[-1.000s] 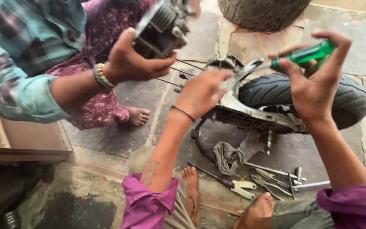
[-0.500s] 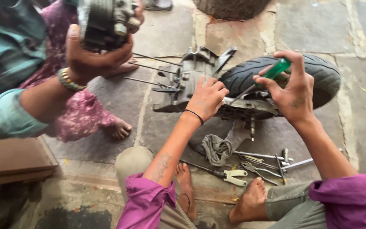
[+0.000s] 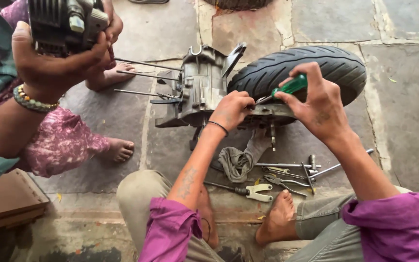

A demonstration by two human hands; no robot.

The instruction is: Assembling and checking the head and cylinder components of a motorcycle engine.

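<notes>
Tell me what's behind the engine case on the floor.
A black tyre lies right behind the engine case, touching it. The case, the left hand and the right hand hide the wheel's hub.

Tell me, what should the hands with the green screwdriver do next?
Probably turn it. The right hand grips the green-handled screwdriver, its tip at the grey metal engine case, where the left hand steadies it.

We note a floor (image 3: 403, 116) of large, irregular grey stone slabs with dark joints, reddish-brown staining on one slab near the top centre. Along the near edge runs a worn concrete step (image 3: 88, 213), damp-looking and darker at lower left, where a brown wooden box (image 3: 6, 199) sits. Light is soft, even daylight.
</notes>
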